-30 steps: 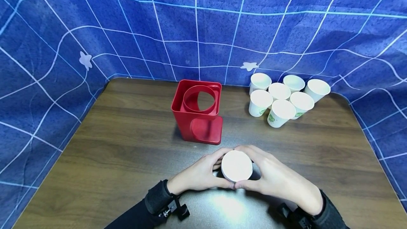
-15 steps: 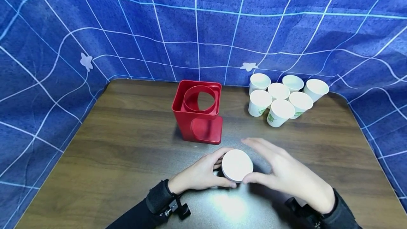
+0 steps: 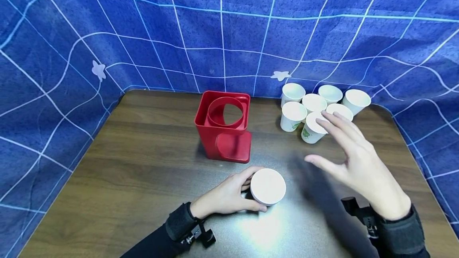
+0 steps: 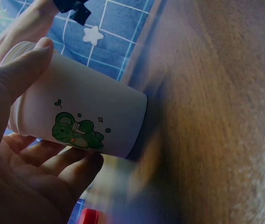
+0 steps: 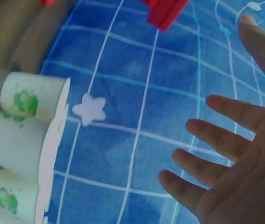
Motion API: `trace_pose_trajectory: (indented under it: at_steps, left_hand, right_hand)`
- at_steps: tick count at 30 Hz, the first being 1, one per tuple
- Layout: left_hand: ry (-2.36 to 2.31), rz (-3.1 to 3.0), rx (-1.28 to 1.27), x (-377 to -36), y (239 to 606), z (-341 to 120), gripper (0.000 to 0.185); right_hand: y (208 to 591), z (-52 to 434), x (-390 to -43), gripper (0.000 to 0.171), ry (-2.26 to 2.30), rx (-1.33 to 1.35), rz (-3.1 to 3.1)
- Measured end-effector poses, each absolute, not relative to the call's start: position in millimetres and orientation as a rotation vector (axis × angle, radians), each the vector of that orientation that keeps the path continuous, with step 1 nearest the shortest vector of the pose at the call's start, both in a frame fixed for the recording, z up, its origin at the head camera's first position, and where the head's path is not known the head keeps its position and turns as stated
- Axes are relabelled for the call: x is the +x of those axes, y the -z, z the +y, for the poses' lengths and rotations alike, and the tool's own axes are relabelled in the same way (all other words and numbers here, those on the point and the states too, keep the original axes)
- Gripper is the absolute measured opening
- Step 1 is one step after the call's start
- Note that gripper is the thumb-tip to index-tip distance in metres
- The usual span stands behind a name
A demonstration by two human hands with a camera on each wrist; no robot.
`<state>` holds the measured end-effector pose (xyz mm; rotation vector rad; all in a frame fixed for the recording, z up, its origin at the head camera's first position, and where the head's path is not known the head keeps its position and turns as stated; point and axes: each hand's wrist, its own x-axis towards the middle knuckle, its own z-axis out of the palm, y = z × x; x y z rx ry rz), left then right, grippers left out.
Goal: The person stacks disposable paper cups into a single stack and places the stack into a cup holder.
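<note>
A white paper cup stands upright on the table near its front. My left hand holds it from the left side, thumb in front and fingers around the back. In the left wrist view the cup shows a green cartoon animal and layered rims at its top. My right hand hovers over the right side of the table with fingers spread, holding nothing. Beyond its fingertips stand several more white paper cups in a close cluster; the hand partly covers the nearest ones in the head view.
A red square holder with a round ring inside stands at the middle of the wooden table, left of the cup cluster. Blue cloth with white lines hangs behind the table and along its sides.
My right hand has let go of the paper cup and moved right and away from me toward the cluster. The left hand keeps its hold on the cup.
</note>
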<state>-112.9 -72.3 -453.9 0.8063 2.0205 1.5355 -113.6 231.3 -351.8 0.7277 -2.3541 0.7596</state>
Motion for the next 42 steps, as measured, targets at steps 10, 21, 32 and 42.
trace_pose_trajectory:
  at_steps: [10, 21, 32, 42]
  left_hand:
    - [-1.551, 1.988, 0.806, -115, 454, -71, 0.081]
    - [-1.556, 1.996, 0.812, -114, 453, -72, 0.082]
    - [-1.549, 1.994, 0.821, -114, 454, -73, 0.082]
    - [-1.549, 1.989, 0.822, -114, 454, -73, 0.081]
  right_hand:
    - [377, 255, -142, 0.082, -0.793, 0.552, -2.376]
    - [400, 269, -158, 0.073, -0.913, 0.206, -2.45]
    - [406, 273, -160, 0.073, -1.073, -0.059, -2.656]
    - [426, 268, -168, 0.067, -1.177, 0.0, -2.625]
